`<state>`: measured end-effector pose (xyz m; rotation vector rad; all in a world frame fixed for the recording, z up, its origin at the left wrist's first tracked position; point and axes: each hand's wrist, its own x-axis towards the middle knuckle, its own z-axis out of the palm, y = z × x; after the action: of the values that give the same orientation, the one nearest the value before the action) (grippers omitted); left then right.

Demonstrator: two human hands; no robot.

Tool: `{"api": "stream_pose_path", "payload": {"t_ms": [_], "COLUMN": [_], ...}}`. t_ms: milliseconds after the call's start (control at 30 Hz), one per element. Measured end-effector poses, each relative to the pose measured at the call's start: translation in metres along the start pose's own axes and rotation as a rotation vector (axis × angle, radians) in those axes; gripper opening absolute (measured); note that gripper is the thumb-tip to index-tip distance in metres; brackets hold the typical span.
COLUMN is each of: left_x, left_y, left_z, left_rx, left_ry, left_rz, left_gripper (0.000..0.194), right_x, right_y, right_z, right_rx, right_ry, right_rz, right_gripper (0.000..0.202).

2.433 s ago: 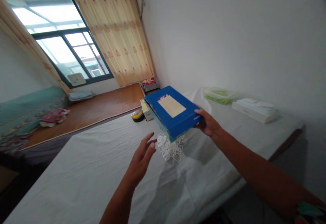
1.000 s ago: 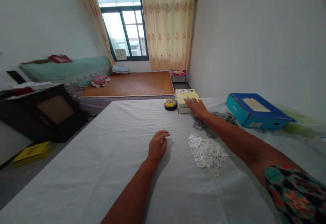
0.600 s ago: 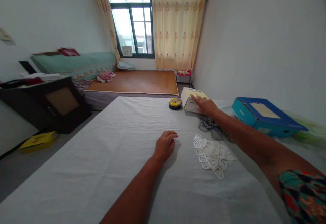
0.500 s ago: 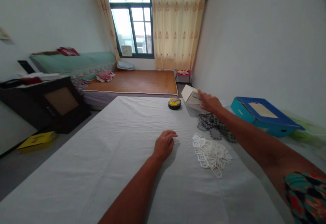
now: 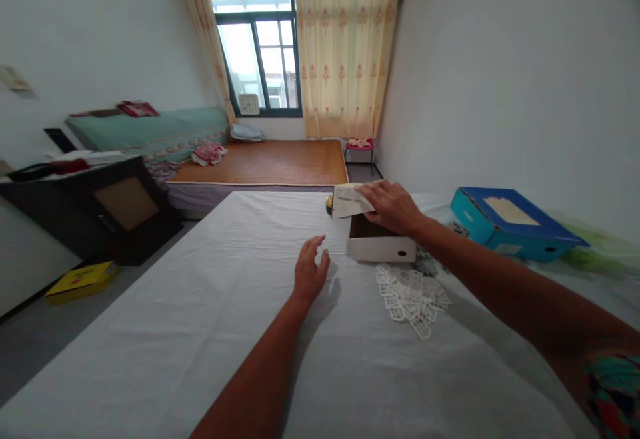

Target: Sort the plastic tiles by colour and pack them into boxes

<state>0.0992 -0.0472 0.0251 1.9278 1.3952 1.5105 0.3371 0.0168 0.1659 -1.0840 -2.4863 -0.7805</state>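
My right hand [image 5: 393, 206] grips the raised lid of a white cardboard box [image 5: 383, 250], whose dark inside shows below the fingers. Just above the tablecloth, my left hand [image 5: 311, 272] is open, thumb and fingers apart, to the left of the box. In front of the box lies a loose pile of white plastic frame-like pieces [image 5: 411, 296]. Grey pieces [image 5: 427, 264] show partly behind the box and under my right forearm. A round yellow and black tin [image 5: 329, 204] is mostly hidden behind the lid.
A blue shoebox [image 5: 515, 222] stands at the right of the white-covered table [image 5: 200, 306], with a green plastic bag [image 5: 585, 246] beside it. Beyond the far edge is a bed [image 5: 270, 159]. A dark cabinet [image 5: 115, 206] and a yellow box [image 5: 83, 282] are on the left.
The white box has come nearer and now sits over part of the grey pieces with its lid lifted. My left hand has risen slightly and its fingers have spread.
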Motion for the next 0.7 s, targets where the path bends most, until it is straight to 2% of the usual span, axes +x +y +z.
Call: {"api": "stream_pose_path", "payload": {"t_ms": [100,233,333,433,500,600,667,700], "left_x": [0.002,0.001,0.003,0.015,0.027,0.042,0.045,0.044], "left_y": [0.001,-0.001,-0.001,0.001,0.003,0.005,0.007,0.008], "left_z": [-0.004,-0.003,-0.001,-0.012,-0.033,-0.084,-0.12,-0.135], "left_rx": [-0.058,-0.115,-0.161,-0.256,-0.372,-0.5,-0.493,-0.49], "left_ry": [0.029,0.015,0.055,0.124,0.233,0.482,0.537,0.513], "left_rz": [-0.05,-0.092,-0.118,-0.167,-0.22,-0.303,-0.323,-0.328], "left_gripper": [0.036,0.03,0.03,0.033,0.037,0.037,0.034,0.03], "right_x": [0.005,0.008,0.009,0.01,0.009,0.0,-0.009,-0.015], "right_y": [-0.021,-0.013,-0.001,-0.009,-0.032,-0.086,-0.129,-0.151], "right_z": [-0.012,-0.012,-0.019,-0.034,-0.043,-0.039,-0.026,-0.018], "right_rx": [-0.006,-0.095,-0.115,-0.083,-0.039,0.042,0.094,0.117], "right_ry": [0.01,0.083,0.215,0.363,0.409,0.396,0.381,0.37], "right_rz": [-0.07,-0.046,-0.03,-0.018,-0.066,-0.211,-0.3,-0.323], "right_gripper": [0.055,0.043,0.042,0.045,0.047,0.045,0.041,0.039]}}
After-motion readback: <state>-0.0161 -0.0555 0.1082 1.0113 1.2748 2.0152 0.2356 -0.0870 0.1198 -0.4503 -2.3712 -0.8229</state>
